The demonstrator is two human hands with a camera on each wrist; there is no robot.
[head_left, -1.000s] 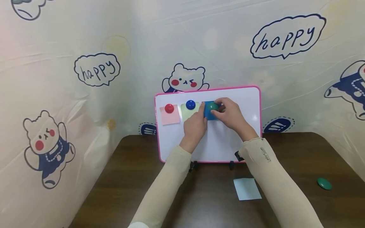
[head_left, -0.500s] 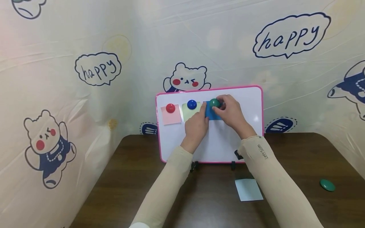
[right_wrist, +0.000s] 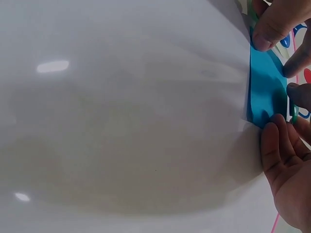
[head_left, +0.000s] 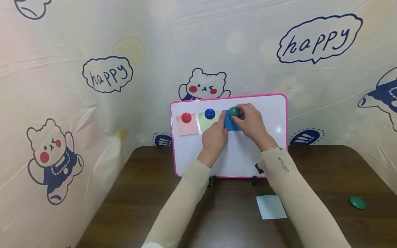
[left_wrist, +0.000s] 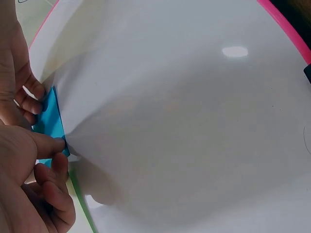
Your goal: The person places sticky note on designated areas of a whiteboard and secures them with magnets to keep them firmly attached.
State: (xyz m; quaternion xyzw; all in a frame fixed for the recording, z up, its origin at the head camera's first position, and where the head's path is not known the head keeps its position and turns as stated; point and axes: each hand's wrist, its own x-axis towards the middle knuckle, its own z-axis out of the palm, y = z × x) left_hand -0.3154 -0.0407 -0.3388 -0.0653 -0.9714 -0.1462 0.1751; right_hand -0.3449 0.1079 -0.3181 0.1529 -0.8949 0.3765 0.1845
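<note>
In the head view my right hand (head_left: 252, 120) pinches a round green magnet (head_left: 234, 112) between thumb and fingers, at the top of a blue sticky note (head_left: 232, 125). The note lies against the white whiteboard (head_left: 235, 155). My left hand (head_left: 215, 137) presses the note's left side, index finger pointing up and thumb near its lower edge. The left wrist view shows the left thumb (left_wrist: 53, 144) on the blue paper. Seen from the right wrist, the right hand (right_wrist: 291, 165) is at the note's edge, the magnet partly hidden by fingers.
Left of the blue note, a red magnet (head_left: 186, 117) holds a pink note (head_left: 187, 128) and a blue magnet (head_left: 210, 114) holds a pale green note (head_left: 204, 122). On the brown table (head_left: 229, 213) lie a pale blue note (head_left: 271, 207) and another green magnet (head_left: 357, 203).
My right hand has shifted the green magnet slightly up the blue note to its top edge. The left hand keeps pressing the note. The head view has shifted slightly.
</note>
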